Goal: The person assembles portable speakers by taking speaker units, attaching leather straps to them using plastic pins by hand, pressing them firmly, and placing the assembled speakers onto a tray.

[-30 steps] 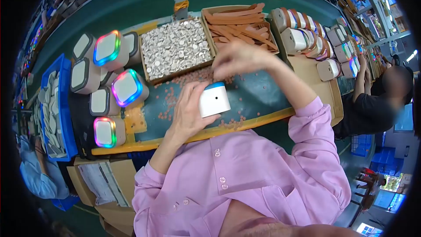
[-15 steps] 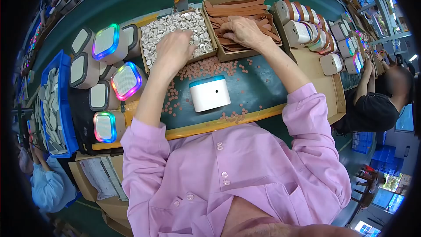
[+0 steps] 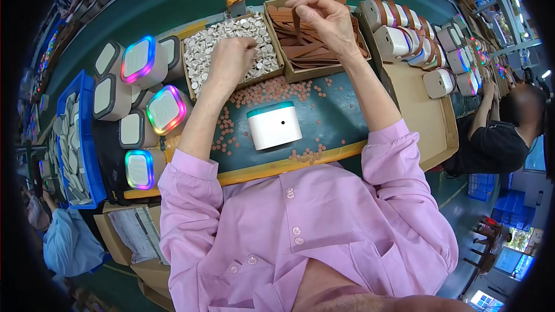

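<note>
My left hand [image 3: 230,62] is over a cardboard box of small white round caps [image 3: 202,43]. Its fingers are curled together, and whatever they may pinch is hidden. My right hand [image 3: 329,22] is above the neighbouring box of brown straps [image 3: 312,52]. Between its thumb and fingers hangs one brown strap [image 3: 297,28], its upper end raised. On the green work surface in front of me stands a white speaker [image 3: 272,130] with a teal edge and a small black hole, touched by neither hand.
Small pinkish discs [image 3: 272,91] lie scattered around the speaker. Speakers with glowing rims [image 3: 139,60] are grouped at left, beside a blue crate [image 3: 87,156]. Strapped speakers [image 3: 393,43] stand at right by a cardboard tray [image 3: 425,104]. A person in black [image 3: 503,133] works at far right.
My right hand has risen and moved away from me, lifting a brown strap up from the pile. The fingers of my left hand have drawn together over the caps.
</note>
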`<act>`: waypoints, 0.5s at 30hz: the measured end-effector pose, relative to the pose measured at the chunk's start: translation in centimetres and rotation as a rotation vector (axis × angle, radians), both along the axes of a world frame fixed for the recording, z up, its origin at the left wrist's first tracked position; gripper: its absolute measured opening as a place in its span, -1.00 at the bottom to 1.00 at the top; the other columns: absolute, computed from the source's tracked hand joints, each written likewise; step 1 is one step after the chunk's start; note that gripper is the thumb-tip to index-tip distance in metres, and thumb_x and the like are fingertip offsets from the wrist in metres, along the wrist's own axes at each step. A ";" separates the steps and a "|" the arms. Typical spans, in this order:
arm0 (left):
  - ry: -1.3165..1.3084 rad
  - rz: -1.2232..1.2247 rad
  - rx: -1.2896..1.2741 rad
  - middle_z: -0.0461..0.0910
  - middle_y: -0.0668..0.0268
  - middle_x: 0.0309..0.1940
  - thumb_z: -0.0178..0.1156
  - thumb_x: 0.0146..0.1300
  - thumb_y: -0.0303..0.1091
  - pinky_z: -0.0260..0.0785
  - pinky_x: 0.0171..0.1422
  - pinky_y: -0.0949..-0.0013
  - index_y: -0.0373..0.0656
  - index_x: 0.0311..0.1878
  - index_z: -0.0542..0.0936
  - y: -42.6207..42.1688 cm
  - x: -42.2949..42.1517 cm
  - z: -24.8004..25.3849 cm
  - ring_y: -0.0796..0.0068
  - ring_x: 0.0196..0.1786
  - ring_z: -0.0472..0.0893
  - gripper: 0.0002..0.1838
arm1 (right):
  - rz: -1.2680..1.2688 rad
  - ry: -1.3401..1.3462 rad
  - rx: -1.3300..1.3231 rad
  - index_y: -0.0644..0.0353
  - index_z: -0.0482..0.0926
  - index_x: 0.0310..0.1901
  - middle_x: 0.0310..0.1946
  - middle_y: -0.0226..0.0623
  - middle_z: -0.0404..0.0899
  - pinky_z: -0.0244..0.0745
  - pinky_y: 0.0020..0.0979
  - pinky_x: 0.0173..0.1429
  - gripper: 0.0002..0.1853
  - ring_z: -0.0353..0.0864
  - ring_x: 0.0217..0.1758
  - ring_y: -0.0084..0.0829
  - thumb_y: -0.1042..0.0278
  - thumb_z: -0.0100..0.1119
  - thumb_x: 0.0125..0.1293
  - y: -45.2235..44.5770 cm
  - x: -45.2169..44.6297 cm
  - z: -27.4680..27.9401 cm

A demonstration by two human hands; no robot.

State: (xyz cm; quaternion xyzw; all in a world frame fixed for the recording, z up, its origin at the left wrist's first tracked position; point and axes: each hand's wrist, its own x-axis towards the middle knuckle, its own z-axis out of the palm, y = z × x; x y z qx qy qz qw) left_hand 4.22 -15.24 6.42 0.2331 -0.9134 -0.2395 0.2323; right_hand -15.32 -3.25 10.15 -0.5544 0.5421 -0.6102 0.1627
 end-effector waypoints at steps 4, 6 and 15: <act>0.210 0.097 0.420 0.69 0.26 -0.49 0.40 0.05 -0.48 0.48 -0.23 0.40 -0.20 -0.24 0.74 -1.1 -0.1 -0.5 0.48 -0.40 0.65 -0.83 | 0.164 -0.275 -0.016 0.17 0.55 -0.09 -0.46 -0.36 0.60 0.52 -0.54 -0.28 -0.84 0.57 -0.41 -0.60 0.28 0.11 0.47 -0.2 1.7 0.9; 0.214 0.116 0.609 0.68 0.34 -0.49 0.40 0.05 -0.49 0.46 -0.24 0.48 -0.18 -0.25 0.75 -2.2 -0.2 -1.1 0.63 -0.40 0.61 -0.84 | 0.207 -0.451 0.135 0.16 0.56 -0.09 -0.52 -0.43 0.53 0.42 -0.61 -0.42 -0.84 0.48 -0.52 -0.66 0.27 0.13 0.47 -0.1 2.5 0.8; 0.182 0.130 0.107 0.69 0.33 -0.40 0.32 0.21 -0.40 0.45 -0.19 0.54 -0.24 -0.17 0.71 -1.3 0.8 -0.6 0.68 -0.32 0.62 -0.83 | 0.117 -0.194 0.361 0.16 0.52 -0.09 -0.44 -0.50 0.60 0.32 -0.69 -0.43 -0.87 0.43 -0.48 -0.77 0.31 0.06 0.49 -0.6 4.3 -0.7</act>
